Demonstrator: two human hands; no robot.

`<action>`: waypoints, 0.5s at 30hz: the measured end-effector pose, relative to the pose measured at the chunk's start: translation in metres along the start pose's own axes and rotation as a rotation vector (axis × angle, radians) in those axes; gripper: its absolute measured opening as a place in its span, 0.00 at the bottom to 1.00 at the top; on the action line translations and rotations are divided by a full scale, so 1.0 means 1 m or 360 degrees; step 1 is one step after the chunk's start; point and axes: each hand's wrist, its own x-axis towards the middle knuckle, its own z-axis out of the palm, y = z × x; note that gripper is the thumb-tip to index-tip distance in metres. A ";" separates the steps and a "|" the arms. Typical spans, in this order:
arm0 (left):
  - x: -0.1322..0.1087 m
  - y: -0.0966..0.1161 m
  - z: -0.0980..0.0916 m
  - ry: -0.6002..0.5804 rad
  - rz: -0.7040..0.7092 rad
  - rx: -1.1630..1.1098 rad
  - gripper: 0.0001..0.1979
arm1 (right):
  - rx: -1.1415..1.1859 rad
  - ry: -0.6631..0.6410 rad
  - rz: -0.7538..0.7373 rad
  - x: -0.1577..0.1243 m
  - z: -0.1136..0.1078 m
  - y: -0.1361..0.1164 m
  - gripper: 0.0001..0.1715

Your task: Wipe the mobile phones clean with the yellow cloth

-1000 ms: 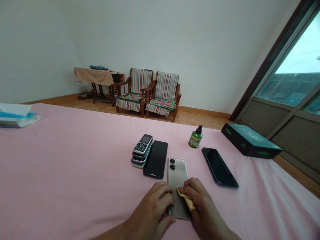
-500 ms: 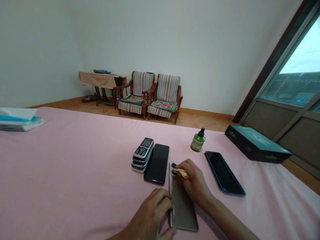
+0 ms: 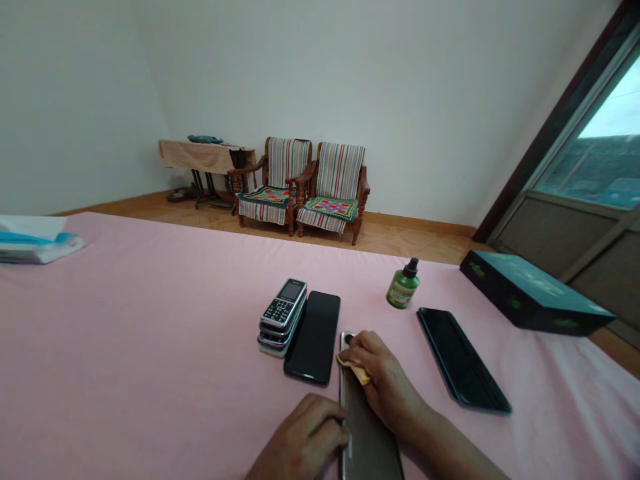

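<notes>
My left hand (image 3: 303, 433) grips the left edge of a silver-backed smartphone (image 3: 370, 433), which lies face down on the pink sheet. My right hand (image 3: 385, 377) presses a small yellow cloth (image 3: 356, 371) onto the phone's upper end, covering most of the camera area. The phone's lower end runs out of the picture. Just left of the phone lies a black smartphone (image 3: 313, 337), and beyond it sits a small stack of keypad phones (image 3: 283, 313). A second black smartphone (image 3: 463, 360) lies to the right.
A green spray bottle (image 3: 403, 285) stands beyond my right hand. A dark teal box (image 3: 535, 293) lies at the sheet's far right, and a tissue pack (image 3: 35, 240) at the left. Beyond the pink sheet (image 3: 150, 333) are a wooden floor, two striped armchairs (image 3: 305, 190) and a small table (image 3: 200, 157).
My right hand and the cloth moved from the phone's middle up to its camera end. The silver phone slid toward me, and the view turned slightly.
</notes>
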 end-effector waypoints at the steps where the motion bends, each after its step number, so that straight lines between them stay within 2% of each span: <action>1: 0.001 0.001 -0.001 0.0004 0.0003 -0.0019 0.24 | 0.0021 -0.0036 0.0004 -0.003 0.000 -0.005 0.27; 6: 0.002 0.004 -0.003 0.0034 -0.0182 -0.0163 0.20 | 0.0124 -0.0215 -0.0003 -0.020 -0.002 -0.023 0.24; 12: 0.005 0.015 -0.004 -0.0020 -0.0673 -0.0173 0.28 | 0.0109 -0.0344 -0.0066 -0.045 -0.004 -0.025 0.17; 15: 0.008 0.020 -0.007 -0.0043 -0.0781 -0.0205 0.30 | 0.0008 -0.0400 -0.0130 -0.057 -0.003 -0.028 0.13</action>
